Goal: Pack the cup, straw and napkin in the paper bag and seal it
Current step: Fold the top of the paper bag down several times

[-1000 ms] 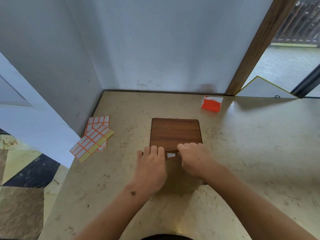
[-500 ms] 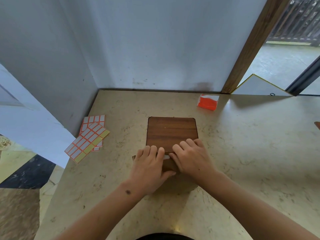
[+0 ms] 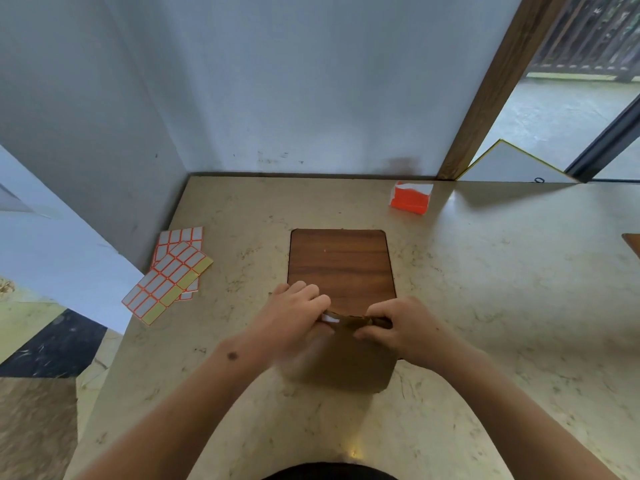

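The folded top of the paper bag (image 3: pixel 349 355), at lower centre of the frame on the worktop (image 3: pixel 502 306), is pinched by the fingers of the left hand (image 3: pixel 294 320) and right hand (image 3: pixel 401 327). The white sticker (image 3: pixel 329 319) could lift if the crumpled fold springs back. The bag appears brown, creased and blurred; its contents are hidden.
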